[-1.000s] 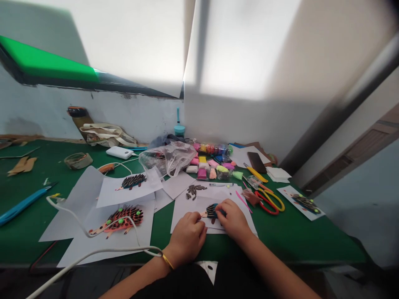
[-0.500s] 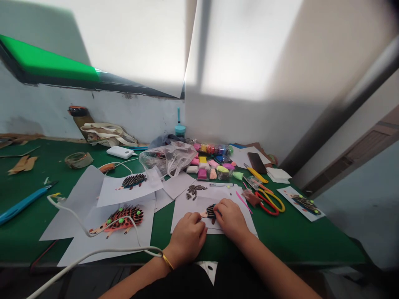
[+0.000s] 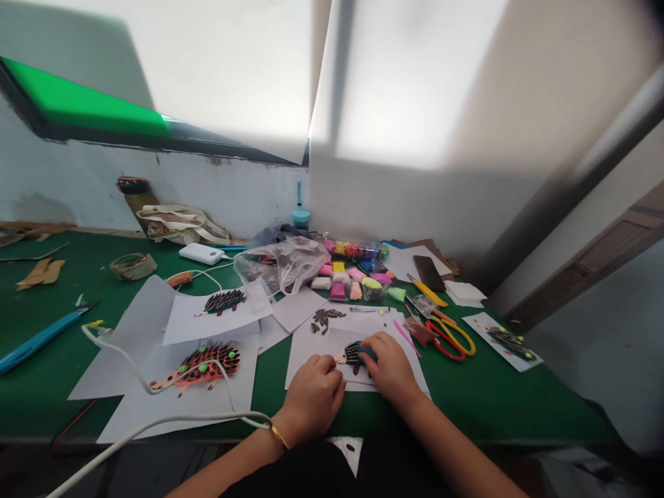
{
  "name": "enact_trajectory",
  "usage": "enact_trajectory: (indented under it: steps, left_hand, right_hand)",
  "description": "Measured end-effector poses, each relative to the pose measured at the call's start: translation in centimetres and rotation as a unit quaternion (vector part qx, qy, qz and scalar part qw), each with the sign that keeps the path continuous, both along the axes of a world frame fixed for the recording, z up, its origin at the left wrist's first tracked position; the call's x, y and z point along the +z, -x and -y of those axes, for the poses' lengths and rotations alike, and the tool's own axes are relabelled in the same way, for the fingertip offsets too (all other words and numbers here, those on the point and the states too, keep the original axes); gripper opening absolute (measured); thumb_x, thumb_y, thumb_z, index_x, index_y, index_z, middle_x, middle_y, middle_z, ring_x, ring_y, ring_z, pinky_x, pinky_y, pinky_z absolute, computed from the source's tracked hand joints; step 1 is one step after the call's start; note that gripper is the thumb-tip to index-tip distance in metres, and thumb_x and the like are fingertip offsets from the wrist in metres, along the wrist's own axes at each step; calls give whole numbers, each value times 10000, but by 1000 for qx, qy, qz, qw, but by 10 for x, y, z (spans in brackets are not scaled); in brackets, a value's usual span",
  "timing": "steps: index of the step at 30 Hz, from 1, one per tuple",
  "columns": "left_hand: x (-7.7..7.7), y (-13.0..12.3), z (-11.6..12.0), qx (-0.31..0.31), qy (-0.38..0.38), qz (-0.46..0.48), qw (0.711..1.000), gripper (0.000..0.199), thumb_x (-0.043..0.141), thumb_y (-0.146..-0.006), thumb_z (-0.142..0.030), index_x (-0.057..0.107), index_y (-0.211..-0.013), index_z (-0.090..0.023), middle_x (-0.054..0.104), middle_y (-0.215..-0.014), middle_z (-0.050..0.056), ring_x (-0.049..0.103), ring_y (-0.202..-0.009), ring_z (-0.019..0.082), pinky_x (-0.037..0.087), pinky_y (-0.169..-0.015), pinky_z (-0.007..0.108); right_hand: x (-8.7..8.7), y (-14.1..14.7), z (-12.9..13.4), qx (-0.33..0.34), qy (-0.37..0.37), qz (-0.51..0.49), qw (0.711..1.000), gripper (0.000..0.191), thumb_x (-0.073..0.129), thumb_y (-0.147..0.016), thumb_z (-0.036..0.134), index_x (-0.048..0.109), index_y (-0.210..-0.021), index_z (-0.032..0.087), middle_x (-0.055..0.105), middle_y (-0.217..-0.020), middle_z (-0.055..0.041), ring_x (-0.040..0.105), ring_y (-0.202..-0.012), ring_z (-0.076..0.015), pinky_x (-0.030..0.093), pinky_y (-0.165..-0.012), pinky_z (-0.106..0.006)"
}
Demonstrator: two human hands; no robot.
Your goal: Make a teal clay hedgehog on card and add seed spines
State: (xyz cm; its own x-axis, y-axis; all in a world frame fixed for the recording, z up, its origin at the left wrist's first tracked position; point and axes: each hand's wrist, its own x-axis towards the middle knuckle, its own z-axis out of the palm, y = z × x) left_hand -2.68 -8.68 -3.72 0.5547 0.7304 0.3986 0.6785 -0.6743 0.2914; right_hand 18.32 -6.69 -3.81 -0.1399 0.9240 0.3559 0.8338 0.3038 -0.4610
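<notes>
A small clay hedgehog (image 3: 353, 353) lies on white paper (image 3: 303, 363) in front of me, with a pale face, a dark blue body, brown feet and striped seeds as spines. My left hand (image 3: 315, 389) is closed beside its snout, resting on the paper; whatever its fingers may pinch is hidden. Over the rear of the blue body, my right hand (image 3: 393, 366) has its fingers curled and touching it. I cannot make out what is between those fingertips. A little heap of sunflower seeds (image 3: 326, 318) sits on the paper beyond my hands.
Finished-looking hedgehog pictures lie left (image 3: 207, 366) and far right (image 3: 505, 340). Packets of coloured clay (image 3: 337, 290), a plastic bag (image 3: 283, 263) and a pen (image 3: 369, 309) are behind. Scissors (image 3: 450, 339) and a phone (image 3: 428, 272) lie right. A white cable (image 3: 171, 418) crosses the left side.
My right hand has moved slightly to the right along the hedgehog, uncovering more of its spines and blue body. My left hand stays by the snout.
</notes>
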Motion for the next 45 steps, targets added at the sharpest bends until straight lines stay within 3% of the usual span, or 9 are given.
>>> enact_trajectory:
  steps: [10,17,34,45]
  left_hand:
    - [0,0,0,4,-2,11,1000,134,534,-886,-172,616,-781,-188,573,-940,71,526,-873,212,475,-773,370]
    - [3,0,0,6,-2,9,1000,127,550,-874,-162,617,-770,-189,585,-934,67,532,-858,208,473,-762,363]
    - [2,0,1,18,0,0,1000,120,556,-874,-150,610,-777,-198,580,-914,55,529,-844,203,466,-741,359]
    - [3,0,3,14,5,-1,1000,123,546,-880,-155,603,-777,-194,578,-916,58,524,-850,207,464,-750,364]
  right_hand:
    - [-1,-2,0,15,18,-27,999,144,554,-873,198,689,-830,223,623,-862,-40,562,-878,-203,414,-801,-315]
    - [-3,-1,-2,5,24,-36,999,153,554,-872,186,674,-961,219,640,-955,-47,562,-931,-211,415,-847,-323]
    - [-11,-1,0,11,16,-57,998,160,558,-870,187,689,-951,228,649,-928,-40,573,-925,-211,425,-839,-328]
    - [-10,1,-1,12,10,-51,999,167,533,-907,202,688,-852,225,624,-853,-33,563,-859,-198,418,-804,-315]
